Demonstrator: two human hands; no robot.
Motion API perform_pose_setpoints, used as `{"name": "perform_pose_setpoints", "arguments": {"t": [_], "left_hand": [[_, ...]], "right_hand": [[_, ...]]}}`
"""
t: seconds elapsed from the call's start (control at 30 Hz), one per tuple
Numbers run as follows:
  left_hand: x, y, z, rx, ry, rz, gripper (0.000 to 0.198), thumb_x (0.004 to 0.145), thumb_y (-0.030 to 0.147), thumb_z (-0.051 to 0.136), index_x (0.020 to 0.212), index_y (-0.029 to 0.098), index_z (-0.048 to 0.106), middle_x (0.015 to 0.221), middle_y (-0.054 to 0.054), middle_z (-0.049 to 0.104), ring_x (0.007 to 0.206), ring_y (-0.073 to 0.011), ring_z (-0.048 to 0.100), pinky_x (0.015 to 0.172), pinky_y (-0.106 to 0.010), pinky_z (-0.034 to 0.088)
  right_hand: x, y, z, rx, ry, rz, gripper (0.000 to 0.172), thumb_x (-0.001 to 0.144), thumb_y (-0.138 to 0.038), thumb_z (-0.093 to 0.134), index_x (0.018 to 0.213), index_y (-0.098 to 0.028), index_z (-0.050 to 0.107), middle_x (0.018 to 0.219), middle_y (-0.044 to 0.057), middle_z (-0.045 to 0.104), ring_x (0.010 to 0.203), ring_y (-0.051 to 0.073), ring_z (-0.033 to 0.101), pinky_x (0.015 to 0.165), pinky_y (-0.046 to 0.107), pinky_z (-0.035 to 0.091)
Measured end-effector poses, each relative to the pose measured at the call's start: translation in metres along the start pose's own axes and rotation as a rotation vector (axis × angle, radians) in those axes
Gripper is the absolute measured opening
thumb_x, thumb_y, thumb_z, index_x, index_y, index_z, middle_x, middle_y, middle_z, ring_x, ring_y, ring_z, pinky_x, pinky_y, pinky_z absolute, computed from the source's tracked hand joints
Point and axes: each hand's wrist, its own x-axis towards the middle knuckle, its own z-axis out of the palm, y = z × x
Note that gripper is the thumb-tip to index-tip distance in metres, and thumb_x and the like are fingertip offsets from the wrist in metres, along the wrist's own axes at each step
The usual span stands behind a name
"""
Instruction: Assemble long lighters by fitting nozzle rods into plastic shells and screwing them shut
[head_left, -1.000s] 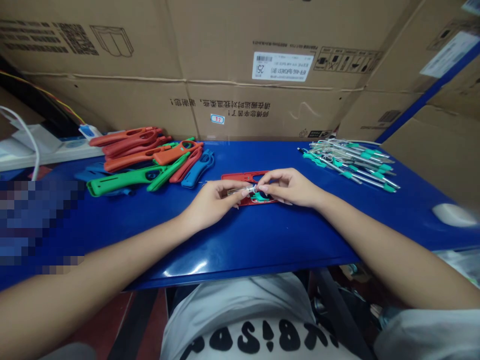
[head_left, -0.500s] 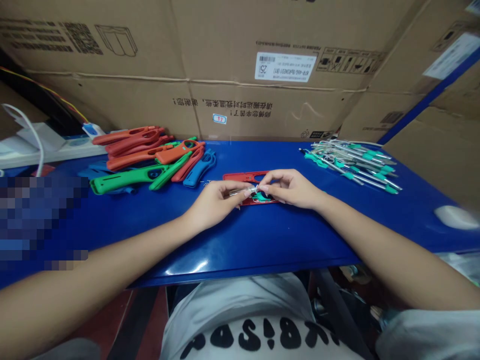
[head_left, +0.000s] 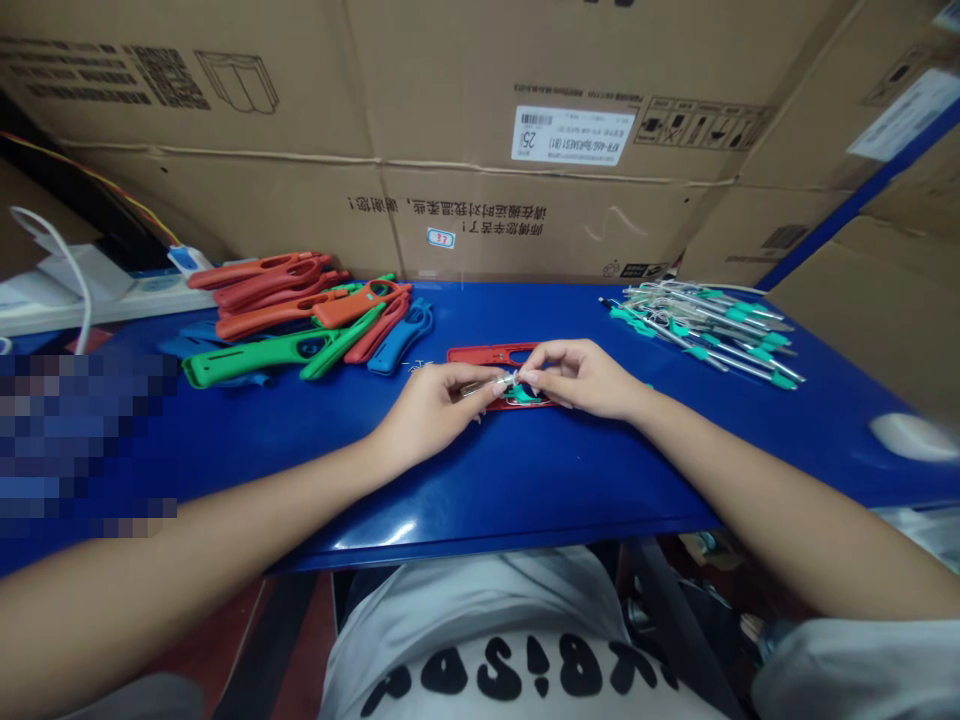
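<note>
Left hand [head_left: 427, 408]: its grip is holding a slim shiny piece [head_left: 504, 382] between thumb and fingers.
Right hand [head_left: 581, 378]: its grip is narrowing to a pinch at that piece's right end.
Slim shiny piece: it is staying between both hands, over the red casing [head_left: 480, 355] lying on the blue worktop [head_left: 525, 480].
Green part [head_left: 521, 395]: it is lying at the casing, below the fingertips, partly hidden.
Coloured handles [head_left: 259, 355]: they are lying heaped to the left.
Metal rods [head_left: 709, 325]: they are lying piled to the right.
</note>
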Motion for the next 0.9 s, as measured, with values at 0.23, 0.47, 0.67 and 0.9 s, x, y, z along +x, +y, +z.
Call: {"name": "perform_pose_setpoints", "arguments": {"t": [0.23,0.47,0.67,0.9], "left_hand": [[-0.0001,0.0015,-0.0002,-0.001,-0.018,0.009,0.039,0.089,0.044,0.069,0.11,0.013,0.08,0.089,-0.007,0.08,0.067,-0.0155,0.063,0.063,-0.026,0.049],[-0.0007,0.0027,0.0016,0.022,-0.001,0.029,0.034,0.089,0.041,0.068,0.107,0.015,0.081,0.085,-0.006,0.08,0.063,-0.0142,0.062,0.059,-0.024,0.046],[0.0011,0.0039,0.0001,-0.057,-0.021,-0.038,0.039,0.087,0.045,0.071,0.11,0.014,0.08,0.086,-0.007,0.079,0.063,-0.0142,0.063,0.062,-0.025,0.05],[0.0015,0.0014,-0.0007,-0.08,-0.03,-0.078,0.044,0.084,0.047,0.073,0.111,0.013,0.079,0.087,-0.009,0.079,0.066,-0.0159,0.065,0.063,-0.027,0.052]], "right_hand": [[-0.0007,0.0,0.0005,-0.042,0.011,0.016,0.043,0.081,-0.055,0.075,0.088,-0.014,0.064,0.053,-0.005,0.054,0.041,0.005,0.04,0.04,0.02,0.027],[-0.0009,-0.0021,0.0046,-0.056,0.022,0.04,0.042,0.079,-0.052,0.078,0.086,-0.013,0.065,0.062,-0.001,0.062,0.041,0.004,0.042,0.038,0.02,0.028],[0.0021,-0.0048,0.0008,-0.01,0.0,0.046,0.043,0.079,-0.055,0.078,0.082,-0.015,0.063,0.056,-0.004,0.059,0.038,0.004,0.04,0.037,0.019,0.029],[0.0033,-0.0046,0.0026,0.016,0.048,0.053,0.047,0.076,-0.059,0.079,0.08,-0.016,0.061,0.049,-0.007,0.053,0.038,0.004,0.037,0.037,0.019,0.025]]}}
